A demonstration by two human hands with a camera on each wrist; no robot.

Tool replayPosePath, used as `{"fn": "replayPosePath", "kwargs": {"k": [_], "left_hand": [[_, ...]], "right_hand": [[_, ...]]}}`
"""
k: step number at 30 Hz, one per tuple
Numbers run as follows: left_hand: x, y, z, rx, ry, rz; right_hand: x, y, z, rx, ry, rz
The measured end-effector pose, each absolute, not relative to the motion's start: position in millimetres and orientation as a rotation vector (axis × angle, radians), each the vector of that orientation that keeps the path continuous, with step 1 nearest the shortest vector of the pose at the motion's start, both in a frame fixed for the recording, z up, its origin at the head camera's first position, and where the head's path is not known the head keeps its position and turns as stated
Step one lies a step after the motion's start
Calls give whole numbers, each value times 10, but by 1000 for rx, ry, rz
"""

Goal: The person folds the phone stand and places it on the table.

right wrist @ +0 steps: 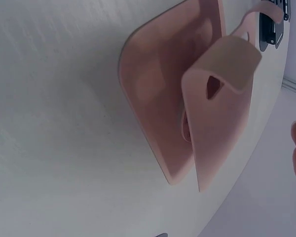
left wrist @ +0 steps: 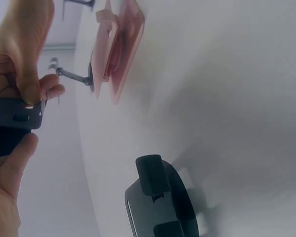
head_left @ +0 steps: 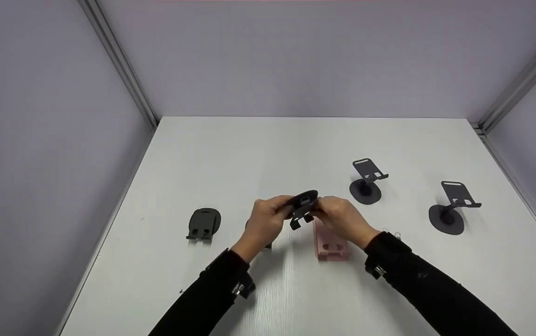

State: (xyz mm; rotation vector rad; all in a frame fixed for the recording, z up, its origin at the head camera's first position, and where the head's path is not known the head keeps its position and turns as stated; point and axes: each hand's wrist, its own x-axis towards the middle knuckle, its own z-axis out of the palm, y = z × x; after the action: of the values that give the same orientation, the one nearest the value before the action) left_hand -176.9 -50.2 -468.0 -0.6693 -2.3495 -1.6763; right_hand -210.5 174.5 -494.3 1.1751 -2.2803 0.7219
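Both hands hold one black folding phone stand (head_left: 303,205) above the middle of the table, its round base tilted up and its hooked lip hanging down. The left hand (head_left: 265,221) grips its left side, with the thumb along it in the left wrist view. From the other side the right hand (head_left: 341,218) pinches the edge; its thumb and fingertips show at the stand (left wrist: 15,116) in the left wrist view. Beneath the right hand lies a pink folded stand (head_left: 332,247), close up in the right wrist view. Another black folded stand (left wrist: 155,207) is mostly hidden behind the left hand in the head view.
A black folded stand (head_left: 205,222) lies at the left. Two black stands stand unfolded on round bases at the right, one farther back (head_left: 365,184) and one nearer the right edge (head_left: 450,210). Pale panels (head_left: 296,60) border the white table (head_left: 249,149).
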Motion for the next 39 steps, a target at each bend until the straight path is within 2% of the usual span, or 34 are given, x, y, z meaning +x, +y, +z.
{"fn": "replayPosePath", "kwargs": {"k": [11,32,39], "left_hand": [[-1788,-525,-4685,-669,-2334,-1739],[-1939,-573,-4661,-503,-2470,-1733],[-1946,-594,-4667,-471,-2505,-1751]], "right_hand": [[-2091,1739,-4976,1155,-2296,728],[-2087,1724,-4867,1148,-2464,1178],[-2092,1745,-4817,1005,-2577,1358]]}}
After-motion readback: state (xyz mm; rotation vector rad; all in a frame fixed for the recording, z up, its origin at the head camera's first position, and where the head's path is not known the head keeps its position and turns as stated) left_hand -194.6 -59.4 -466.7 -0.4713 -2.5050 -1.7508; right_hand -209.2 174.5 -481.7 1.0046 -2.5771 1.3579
